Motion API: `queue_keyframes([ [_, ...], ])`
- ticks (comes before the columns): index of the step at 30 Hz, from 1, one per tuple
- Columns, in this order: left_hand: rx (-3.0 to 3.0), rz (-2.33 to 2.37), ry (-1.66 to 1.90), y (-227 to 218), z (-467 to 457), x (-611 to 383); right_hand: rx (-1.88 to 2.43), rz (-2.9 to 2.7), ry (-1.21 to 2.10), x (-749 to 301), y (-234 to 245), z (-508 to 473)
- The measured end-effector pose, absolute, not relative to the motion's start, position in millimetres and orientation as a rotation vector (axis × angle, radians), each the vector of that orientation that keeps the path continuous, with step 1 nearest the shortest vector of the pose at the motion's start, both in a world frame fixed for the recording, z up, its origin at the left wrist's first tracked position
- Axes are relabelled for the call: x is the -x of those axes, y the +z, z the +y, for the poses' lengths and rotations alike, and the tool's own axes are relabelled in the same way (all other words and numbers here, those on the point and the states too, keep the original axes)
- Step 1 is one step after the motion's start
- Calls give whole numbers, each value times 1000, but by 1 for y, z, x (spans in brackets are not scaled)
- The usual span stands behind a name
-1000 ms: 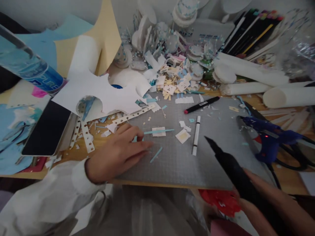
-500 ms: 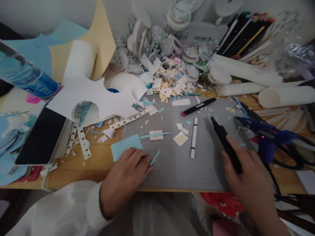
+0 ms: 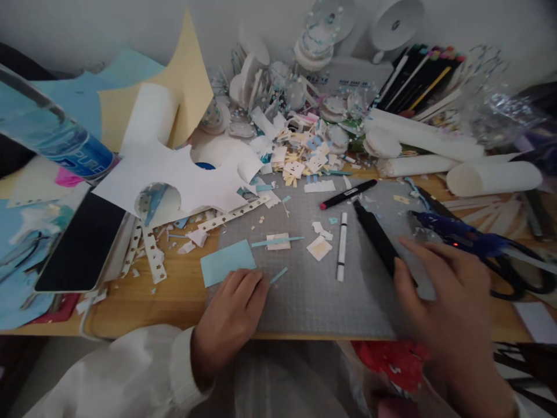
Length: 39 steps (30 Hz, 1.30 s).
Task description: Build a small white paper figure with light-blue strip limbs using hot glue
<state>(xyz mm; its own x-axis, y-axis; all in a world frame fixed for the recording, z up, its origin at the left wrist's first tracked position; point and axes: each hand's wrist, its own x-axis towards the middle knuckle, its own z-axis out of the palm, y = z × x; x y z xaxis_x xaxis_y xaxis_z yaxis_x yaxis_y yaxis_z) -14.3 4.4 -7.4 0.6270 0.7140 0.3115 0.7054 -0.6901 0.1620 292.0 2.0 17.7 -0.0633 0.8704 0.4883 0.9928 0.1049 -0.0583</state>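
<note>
My left hand (image 3: 235, 313) lies on the near edge of the grey cutting mat (image 3: 304, 296), fingers flat and together. Its fingertips touch the near edge of a light blue paper rectangle (image 3: 226, 262), and a thin blue strip (image 3: 278, 274) lies just to their right. My right hand (image 3: 444, 302) hovers over the mat's right side with fingers spread. Its thumb is at the near end of a long black tool (image 3: 375, 237) that lies flat on the mat. A white pen (image 3: 342, 244) and small paper squares (image 3: 319, 247) lie between the hands.
A black marker with a red tip (image 3: 348, 193), a blue glue gun (image 3: 461, 239) and scissors (image 3: 522, 278) sit to the right. White paper rolls (image 3: 491, 177), a scrap pile (image 3: 304, 154) and coloured pens (image 3: 418, 72) fill the back. A phone (image 3: 82, 244), a water bottle (image 3: 56, 139) and a cut white sheet (image 3: 174, 174) are left.
My right hand brought the black tool in from the lower right, laid it on the mat and spread its fingers. My left hand slid back, uncovering the blue rectangle.
</note>
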Motion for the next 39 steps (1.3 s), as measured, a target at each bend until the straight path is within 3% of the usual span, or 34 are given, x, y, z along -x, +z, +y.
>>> queue_keyframes([
  [7,-2521,1290,654,-5,9,14,1269,-2372,-422,-241,47,11],
  [12,-2364,1265,835,16,12,24,904,-2690,-305,-201,27,45],
  [19,-2238,1252,917,37,30,33,563,-2643,-298,-192,-1,62],
  [22,-2278,1172,943,43,48,26,596,-2587,-240,-191,-3,65],
  [31,-2451,845,787,26,76,20,947,-2429,494,-200,13,69],
  [39,-2179,768,876,18,70,15,946,-2248,747,-204,16,64],
])
